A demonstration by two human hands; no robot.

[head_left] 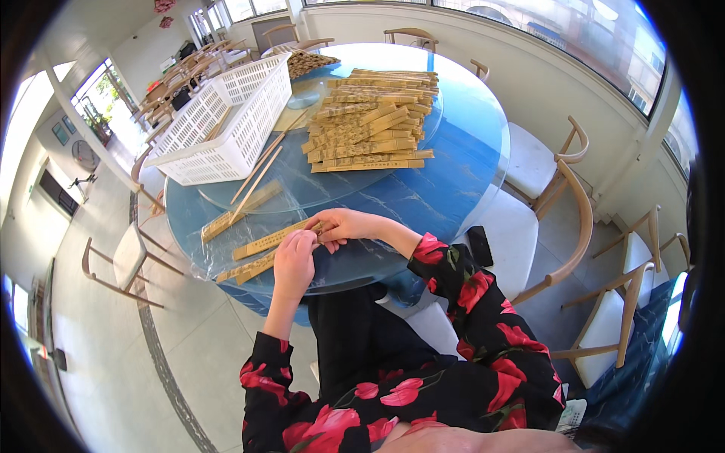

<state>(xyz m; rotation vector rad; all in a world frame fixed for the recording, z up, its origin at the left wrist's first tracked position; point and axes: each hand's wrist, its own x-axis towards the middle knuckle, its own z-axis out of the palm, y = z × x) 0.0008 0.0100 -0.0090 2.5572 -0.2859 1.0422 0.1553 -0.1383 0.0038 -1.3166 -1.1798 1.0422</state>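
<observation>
My left hand [294,261] and my right hand [341,226] meet at the near edge of the round table, fingers pinched together. They close on the right end of a long, flat brown paper sleeve [260,245] with dark print. My fingers hide that end. Just below it, more brown sleeves [249,269] lie beside my left hand. A further bundle of sleeves [226,220] rests to the left on clear plastic film [283,202]. Two thin wooden sticks [257,180] lie slantwise beyond it.
A large pile of brown sleeves [370,124] covers the table's middle. A white slatted plastic basket [204,166] stands at the left, with a few sticks inside. More sleeves [310,62] lie at the back. Chairs [521,226] surround the blue glass-topped table [461,196]; a dark phone-like object [479,245] lies on one.
</observation>
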